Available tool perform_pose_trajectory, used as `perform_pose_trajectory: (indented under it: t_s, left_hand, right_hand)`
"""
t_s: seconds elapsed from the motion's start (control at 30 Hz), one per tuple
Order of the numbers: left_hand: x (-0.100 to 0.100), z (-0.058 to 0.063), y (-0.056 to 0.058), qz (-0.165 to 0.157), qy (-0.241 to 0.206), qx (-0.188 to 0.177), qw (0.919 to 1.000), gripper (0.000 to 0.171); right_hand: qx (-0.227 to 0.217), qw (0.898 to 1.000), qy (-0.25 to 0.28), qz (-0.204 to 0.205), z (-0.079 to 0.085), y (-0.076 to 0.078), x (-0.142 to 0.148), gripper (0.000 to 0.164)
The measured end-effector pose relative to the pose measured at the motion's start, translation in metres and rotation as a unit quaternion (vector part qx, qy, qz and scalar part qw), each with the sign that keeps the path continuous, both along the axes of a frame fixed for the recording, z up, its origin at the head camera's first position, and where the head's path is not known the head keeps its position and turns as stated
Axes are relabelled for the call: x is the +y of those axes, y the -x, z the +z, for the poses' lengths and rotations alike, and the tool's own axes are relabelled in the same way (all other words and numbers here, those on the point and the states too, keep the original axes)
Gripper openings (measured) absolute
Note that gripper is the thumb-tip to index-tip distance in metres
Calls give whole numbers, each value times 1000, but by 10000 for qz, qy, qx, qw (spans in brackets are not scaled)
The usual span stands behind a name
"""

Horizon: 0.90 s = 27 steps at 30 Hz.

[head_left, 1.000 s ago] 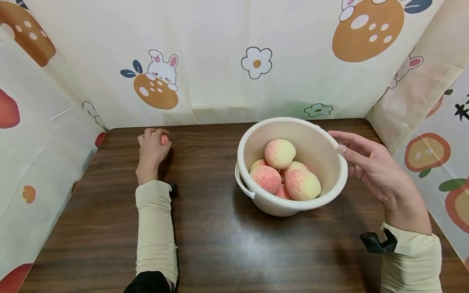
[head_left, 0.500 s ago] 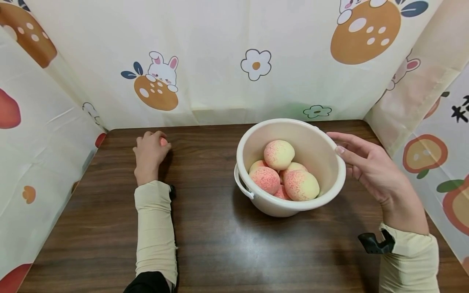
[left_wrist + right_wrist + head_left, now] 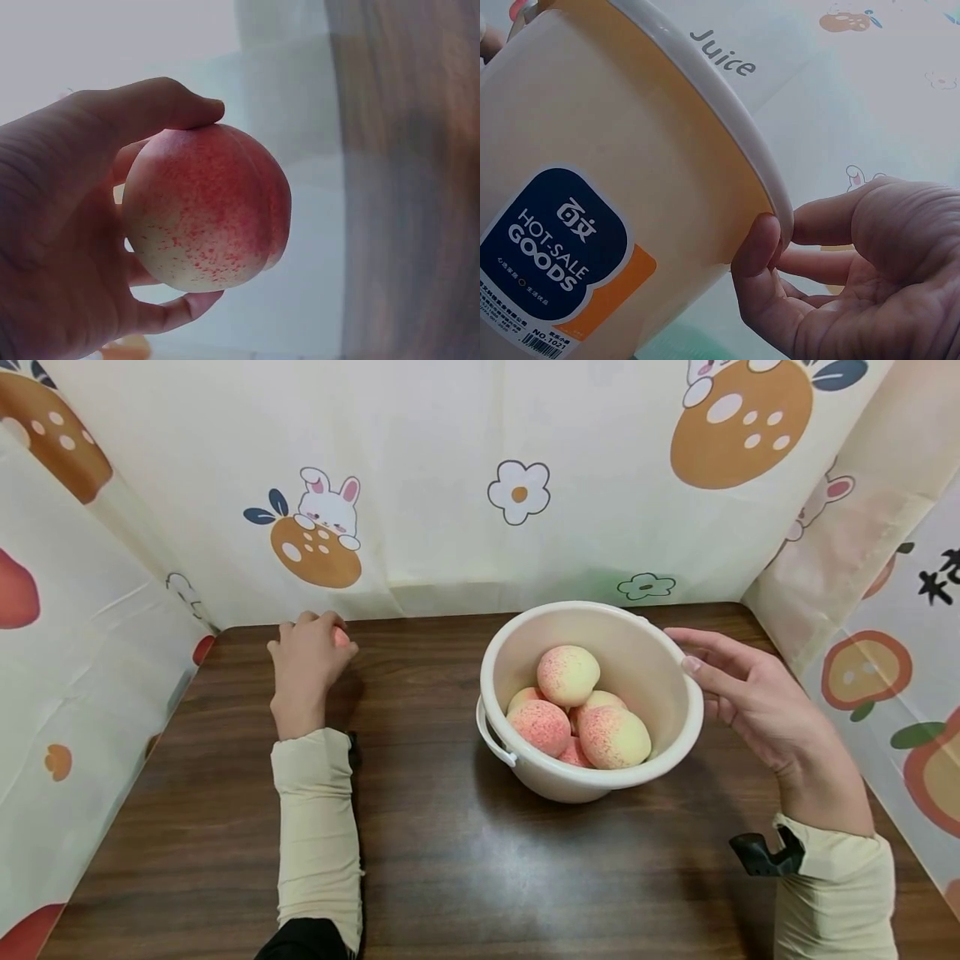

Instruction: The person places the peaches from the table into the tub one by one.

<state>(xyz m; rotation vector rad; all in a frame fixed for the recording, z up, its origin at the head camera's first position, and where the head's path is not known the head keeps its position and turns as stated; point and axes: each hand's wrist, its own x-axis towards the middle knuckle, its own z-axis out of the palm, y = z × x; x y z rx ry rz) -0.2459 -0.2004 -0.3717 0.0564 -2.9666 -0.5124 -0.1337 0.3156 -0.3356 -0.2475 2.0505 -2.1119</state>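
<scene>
At the back left of the table, my left hand (image 3: 306, 668) grips a peach (image 3: 206, 214). The left wrist view shows its thumb across the top of the fruit and the fingers around the far side and underneath; in the head view only a small pink patch of it shows past the hand. To the right stands a cream-white bucket (image 3: 671, 752) holding several pink-and-yellow peaches (image 3: 617, 737). My right hand (image 3: 765, 702) pinches the bucket's rim on its right side, thumb on one face and fingers on the other.
The dark wooden table (image 3: 442, 860) has a cream patterned curtain (image 3: 435, 468) along its back edge, with more curtain on both sides. The bucket's white handle (image 3: 491, 735) hangs down on the left. A label (image 3: 559, 232) is stuck on the bucket's outer wall.
My left hand has risen slightly with the peach, after a small shift to the left. The right hand keeps its hold on the bucket's rim. The head view has drifted a little.
</scene>
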Motion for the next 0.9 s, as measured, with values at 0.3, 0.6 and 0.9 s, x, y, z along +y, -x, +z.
perform_pose_trajectory:
  t_s: [0.3, 0.6, 0.9]
  left_hand:
    - [26, 29, -15, -183, 81, 282, 9994, 36]
    - [55, 50, -27, -439, 213, 575, 9972, 39]
    - [76, 63, -39, -696, 264, 1024, 9920, 37]
  right_hand:
    - [-29, 10000, -7, -34, 0, 0, -1, 42]
    - [1, 10000, 2, -2, 1, 2, -2, 42]
    - [-84, 9998, 135, 104, -3, 3, 3, 40]
